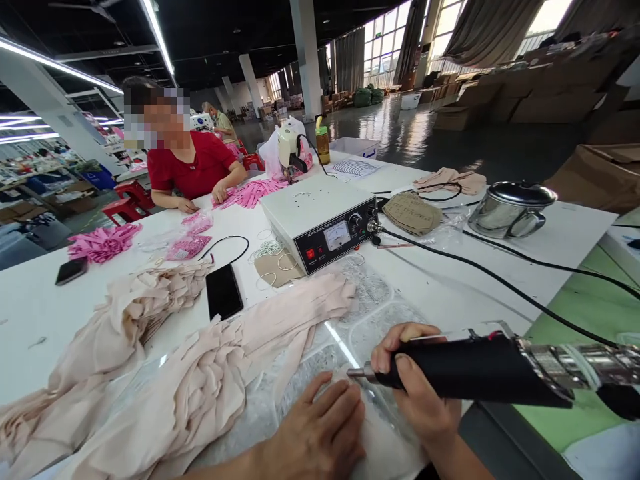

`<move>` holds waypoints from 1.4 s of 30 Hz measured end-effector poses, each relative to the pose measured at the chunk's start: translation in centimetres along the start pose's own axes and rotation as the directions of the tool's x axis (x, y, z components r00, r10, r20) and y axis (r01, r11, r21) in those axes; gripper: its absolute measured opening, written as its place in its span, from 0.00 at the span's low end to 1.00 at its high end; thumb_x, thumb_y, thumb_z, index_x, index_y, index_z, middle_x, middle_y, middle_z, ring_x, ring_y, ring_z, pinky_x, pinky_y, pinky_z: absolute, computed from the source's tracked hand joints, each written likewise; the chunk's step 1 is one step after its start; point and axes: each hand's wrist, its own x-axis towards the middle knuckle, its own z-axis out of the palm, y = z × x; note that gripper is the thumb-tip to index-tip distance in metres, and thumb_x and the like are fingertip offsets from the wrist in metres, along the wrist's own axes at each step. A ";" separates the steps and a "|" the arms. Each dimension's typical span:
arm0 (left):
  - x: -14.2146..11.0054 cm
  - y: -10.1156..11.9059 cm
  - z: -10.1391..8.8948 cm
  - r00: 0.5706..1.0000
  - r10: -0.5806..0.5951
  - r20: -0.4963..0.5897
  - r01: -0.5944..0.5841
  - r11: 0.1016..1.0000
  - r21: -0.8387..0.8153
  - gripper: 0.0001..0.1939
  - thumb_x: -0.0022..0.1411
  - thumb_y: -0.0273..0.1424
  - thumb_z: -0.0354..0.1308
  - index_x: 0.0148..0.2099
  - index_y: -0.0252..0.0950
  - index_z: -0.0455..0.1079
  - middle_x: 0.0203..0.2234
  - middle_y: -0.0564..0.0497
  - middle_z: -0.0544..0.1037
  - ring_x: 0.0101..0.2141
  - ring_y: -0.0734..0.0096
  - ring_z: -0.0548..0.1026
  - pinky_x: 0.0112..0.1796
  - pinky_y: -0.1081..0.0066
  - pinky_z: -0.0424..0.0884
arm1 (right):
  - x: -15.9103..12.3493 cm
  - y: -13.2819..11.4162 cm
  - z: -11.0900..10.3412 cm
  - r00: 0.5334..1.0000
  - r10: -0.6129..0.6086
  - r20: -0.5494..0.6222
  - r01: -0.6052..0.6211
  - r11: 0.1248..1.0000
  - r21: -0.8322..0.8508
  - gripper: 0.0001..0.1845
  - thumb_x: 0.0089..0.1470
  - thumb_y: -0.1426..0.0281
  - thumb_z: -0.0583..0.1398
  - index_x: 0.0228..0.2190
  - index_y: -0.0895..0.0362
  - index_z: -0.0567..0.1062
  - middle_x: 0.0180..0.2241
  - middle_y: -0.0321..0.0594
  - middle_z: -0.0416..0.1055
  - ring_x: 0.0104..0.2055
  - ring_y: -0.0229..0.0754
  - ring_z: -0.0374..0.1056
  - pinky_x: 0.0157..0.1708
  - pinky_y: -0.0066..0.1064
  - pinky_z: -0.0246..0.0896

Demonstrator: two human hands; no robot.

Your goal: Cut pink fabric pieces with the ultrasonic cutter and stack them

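Observation:
My right hand (425, 393) is closed around the black handle of a handheld ultrasonic welder (465, 367). Its metal tip points left and meets a sheer beige fabric piece (383, 443) lying on a clear patterned plate (373, 293). Bent fingers of my left hand (325, 417) press this fabric down just beside the tip; my left thumb is hidden. Left of my hands lies a pile of beige fabric strips (200, 380), with a second beige pile (120, 320) beyond it. The welder's generator box (325, 220), with a dial and knobs, stands behind the plate.
A black phone (223, 292) lies by the strips. Black cables (480, 270) cross the table's right side, near a steel lidded mug (513, 210) and brown pattern pieces (413, 212). Across the table, a person in red (190, 167) handles pink strips (255, 193).

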 end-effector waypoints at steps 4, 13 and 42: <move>-0.2 0.0 0.0 1.000 0.012 0.005 -0.012 1.000 -0.019 0.11 0.67 0.27 0.50 0.45 0.25 0.70 0.35 0.42 0.76 0.44 0.61 0.74 0.50 0.58 0.69 | -0.1 0.0 -0.1 1.000 -0.003 -0.023 0.003 1.000 0.008 0.04 0.56 0.69 0.58 0.33 0.52 0.64 0.29 0.32 0.62 0.24 0.34 0.62 0.26 0.31 0.62; -0.5 0.7 1.1 0.996 0.034 -0.081 -0.034 0.999 -0.005 0.12 0.67 0.29 0.50 0.42 0.26 0.71 0.37 0.44 0.77 0.42 0.65 0.75 0.51 0.60 0.67 | 0.0 0.1 -0.1 0.999 0.005 -0.040 -0.003 0.999 0.036 0.05 0.56 0.70 0.58 0.33 0.52 0.64 0.30 0.31 0.62 0.24 0.33 0.63 0.26 0.32 0.63; -1.1 0.9 1.4 0.996 0.059 -0.065 -0.058 0.998 0.020 0.09 0.67 0.29 0.52 0.43 0.31 0.72 0.41 0.47 0.78 0.45 0.65 0.75 0.53 0.64 0.66 | -0.2 -0.4 0.4 0.990 0.055 -0.128 -0.047 0.997 0.064 0.06 0.55 0.70 0.59 0.33 0.52 0.65 0.29 0.31 0.62 0.24 0.33 0.62 0.26 0.32 0.61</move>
